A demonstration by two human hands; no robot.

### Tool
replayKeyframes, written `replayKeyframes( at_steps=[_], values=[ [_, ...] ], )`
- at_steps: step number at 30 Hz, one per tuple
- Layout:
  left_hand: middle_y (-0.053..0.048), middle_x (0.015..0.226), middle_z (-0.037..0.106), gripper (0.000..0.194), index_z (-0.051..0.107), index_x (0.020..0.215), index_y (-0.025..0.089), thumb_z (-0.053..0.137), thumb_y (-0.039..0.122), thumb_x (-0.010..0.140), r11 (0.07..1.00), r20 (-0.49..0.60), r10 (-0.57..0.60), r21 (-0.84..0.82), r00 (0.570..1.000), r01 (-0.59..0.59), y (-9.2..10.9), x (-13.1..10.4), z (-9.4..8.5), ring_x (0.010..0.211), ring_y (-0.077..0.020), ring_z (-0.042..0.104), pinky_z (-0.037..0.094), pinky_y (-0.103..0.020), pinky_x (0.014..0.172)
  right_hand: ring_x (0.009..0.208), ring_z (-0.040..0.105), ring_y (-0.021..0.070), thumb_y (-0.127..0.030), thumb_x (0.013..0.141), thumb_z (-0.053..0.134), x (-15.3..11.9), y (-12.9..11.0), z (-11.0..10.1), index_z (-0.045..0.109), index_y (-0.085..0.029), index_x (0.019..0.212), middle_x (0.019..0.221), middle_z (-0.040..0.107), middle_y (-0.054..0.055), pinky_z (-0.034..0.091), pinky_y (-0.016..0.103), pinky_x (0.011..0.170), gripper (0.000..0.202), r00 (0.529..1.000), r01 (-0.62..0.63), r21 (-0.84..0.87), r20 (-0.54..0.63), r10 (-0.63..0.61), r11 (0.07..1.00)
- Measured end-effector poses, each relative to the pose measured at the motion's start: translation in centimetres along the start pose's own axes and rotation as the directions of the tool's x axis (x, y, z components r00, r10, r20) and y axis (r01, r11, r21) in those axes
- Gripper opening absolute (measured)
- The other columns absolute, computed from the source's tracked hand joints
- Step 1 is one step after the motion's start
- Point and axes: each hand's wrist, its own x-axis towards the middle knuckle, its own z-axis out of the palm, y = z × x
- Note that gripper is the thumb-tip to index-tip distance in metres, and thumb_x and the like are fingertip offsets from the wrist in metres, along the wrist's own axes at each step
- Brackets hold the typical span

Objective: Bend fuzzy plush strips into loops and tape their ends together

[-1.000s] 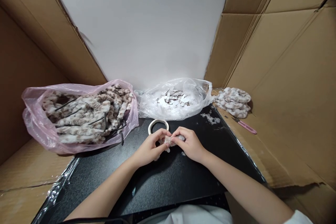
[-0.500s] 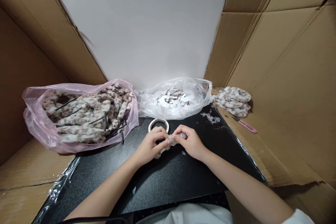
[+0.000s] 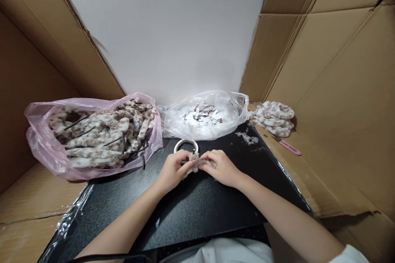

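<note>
Fluff [image 3: 195,158] was between two bare hands over the table [image 3: 197,213], around the middle, nearer the far edge. A small dark tip [image 3: 194,152] now poked up from it by the left fingertips, pointing toward the far edge; half a second earlier it could not be seen. The tuft that had stood up above the right fingers had sunk lower, into the hand. That probably meant the piece had been turned or gripped afresh, and that the work on it was unfinished, since neither hand had let go.

The left hand [image 3: 173,171] was closed, thumb and fingers pinching the fluff's left part. The right hand [image 3: 226,169] was closed too, pinching its right part (the fingers hid much of the piece, so its full shape could not be told).

A tape roll [image 3: 186,141] lay flat just beyond the left fingers. At the far left corner, a pink bag [image 3: 41,148] held fluffy strips with dark stems; beside it, along the far edge, a clear bag [image 3: 175,125] held pale scraps. Lint [image 3: 247,138] lay near the far right corner. Past the right edge, on cardboard [image 3: 339,131], were a fluffy bundle [image 3: 274,117] and a pink cutter [image 3: 290,148].
</note>
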Motion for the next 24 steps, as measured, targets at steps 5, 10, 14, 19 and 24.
replayKeyframes(
  at_steps=[5,10,14,19,24],
  values=[
    [-0.002,0.069,0.063,0.021,0.063,0.072,0.016,0.058,0.033,0.083,0.999,-0.032,-0.017,-0.042,0.999,0.015,0.35,0.02,-0.09,0.064,-0.0134,0.056,0.044,-0.023,0.058,0.079,0.06,0.0155,-0.021,0.087,0.058,0.13,-0.06,-0.14,0.064,-0.02,0.087,0.085,0.069,0.001,0.037,0.031,0.08,0.007,0.999,0.041,0.05,0.009,-0.042,0.998],
    [-0.008,0.102,0.067,0.018,0.068,0.073,0.016,0.062,0.031,0.082,0.997,-0.006,0.066,-0.046,0.998,-0.066,0.46,0.12,-0.3,0.093,-0.0201,0.061,0.046,-0.032,0.085,0.079,0.061,0.0157,-0.019,0.088,0.055,0.11,-0.36,-0.3,0.063,-0.019,0.085,0.085,0.069,0.001,0.039,0.028,0.077,0.009,0.998,0.063,0.091,-0.013,-0.062,0.994],
    [-0.01,0.103,0.067,0.021,0.073,0.072,0.016,0.063,0.032,0.081,0.986,0.112,0.046,-0.164,0.993,-0.027,0.42,0.17,-0.62,0.088,-0.0205,0.063,0.05,-0.031,0.079,0.073,0.06,0.0139,-0.019,0.086,0.056,-0.09,-0.53,-0.28,0.063,-0.018,0.084,0.081,0.068,0.0,0.041,0.025,0.07,0.007,0.998,0.063,0.168,-0.035,-0.058,0.984],
    [-0.01,0.1,0.062,0.024,0.074,0.073,0.015,0.064,0.036,0.08,0.959,0.249,0.015,-0.279,0.968,0.056,0.36,0.31,-0.86,0.076,-0.0155,0.06,0.051,-0.023,0.062,0.072,0.059,0.0133,-0.02,0.083,0.059,-0.13,-0.74,-0.53,0.063,-0.019,0.085,0.081,0.067,0.0,0.043,0.025,0.068,0.005,0.997,0.046,0.26,-0.068,-0.029,0.965],
    [-0.008,0.08,0.064,0.035,0.073,0.083,0.014,0.06,0.046,0.082,0.913,0.493,-0.084,-0.311,0.866,0.266,0.05,0.04,-0.82,0.062,-0.011,0.054,0.041,-0.016,0.046,0.069,0.056,0.0123,-0.018,0.081,0.059,-0.06,-0.81,-0.88,0.062,-0.019,0.081,0.075,0.063,-0.002,0.042,0.024,0.067,0.003,0.999,0.042,0.306,-0.04,-0.031,0.951]
  ],
)
